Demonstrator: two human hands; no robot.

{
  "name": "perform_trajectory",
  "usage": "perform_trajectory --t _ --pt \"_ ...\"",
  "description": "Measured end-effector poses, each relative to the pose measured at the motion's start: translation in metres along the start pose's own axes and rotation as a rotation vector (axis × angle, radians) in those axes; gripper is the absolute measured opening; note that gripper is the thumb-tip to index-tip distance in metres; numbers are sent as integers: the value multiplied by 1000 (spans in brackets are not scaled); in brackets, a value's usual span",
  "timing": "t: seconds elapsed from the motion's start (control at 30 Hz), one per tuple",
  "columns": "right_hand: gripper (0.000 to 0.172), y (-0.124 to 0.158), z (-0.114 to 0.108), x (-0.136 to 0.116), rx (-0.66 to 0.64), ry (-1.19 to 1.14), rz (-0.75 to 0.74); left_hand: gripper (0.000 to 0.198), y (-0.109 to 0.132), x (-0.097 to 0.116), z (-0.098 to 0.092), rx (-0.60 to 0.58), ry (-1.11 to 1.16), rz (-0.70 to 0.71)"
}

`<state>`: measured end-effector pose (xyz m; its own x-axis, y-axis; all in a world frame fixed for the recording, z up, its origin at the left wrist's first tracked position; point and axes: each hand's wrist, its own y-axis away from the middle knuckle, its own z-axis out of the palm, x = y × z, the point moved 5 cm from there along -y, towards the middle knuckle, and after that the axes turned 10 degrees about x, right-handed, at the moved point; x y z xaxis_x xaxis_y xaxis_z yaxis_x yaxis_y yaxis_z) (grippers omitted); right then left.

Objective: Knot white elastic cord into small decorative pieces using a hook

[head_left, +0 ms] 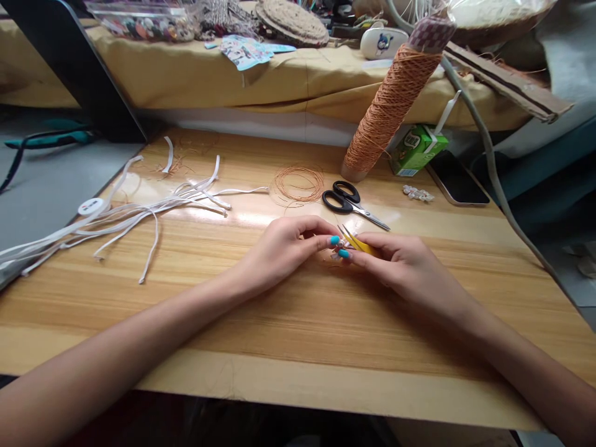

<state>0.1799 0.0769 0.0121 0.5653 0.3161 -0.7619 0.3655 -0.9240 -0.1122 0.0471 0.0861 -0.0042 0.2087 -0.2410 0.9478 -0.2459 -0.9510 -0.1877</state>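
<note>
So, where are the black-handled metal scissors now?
In the head view, just right of centre: the scissors lie on the wooden tabletop, beside coiled orange thread.

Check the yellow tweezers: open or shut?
Open: the yellow tweezers in the right hand show a gap between their two tips.

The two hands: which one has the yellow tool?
The right hand: the yellow tool juts from its grip; the left hand shows no tool and seems to pinch a small pale piece.
</note>
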Motion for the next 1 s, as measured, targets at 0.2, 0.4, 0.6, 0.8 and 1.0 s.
perform_trajectory --t 0.2,0.4,0.6,0.8,1.0 --pt "21 -1 -3 0 -46 -83 54 14 -2 4 -1 -64 50 18" --pt "23 -2 -4 0 -37 -136 71 12 2 6 1 -79 85 43" --pt "16 -2 -10 5 -26 -243 156 12 3 8 -2 13 137 20" --pt "20 -1 -10 11 -25 -270 253 12 3 6 -3 26 160 -9" --pt "24 1 -5 12 -20 -303 291 10 5 4 0 15 244 -69"
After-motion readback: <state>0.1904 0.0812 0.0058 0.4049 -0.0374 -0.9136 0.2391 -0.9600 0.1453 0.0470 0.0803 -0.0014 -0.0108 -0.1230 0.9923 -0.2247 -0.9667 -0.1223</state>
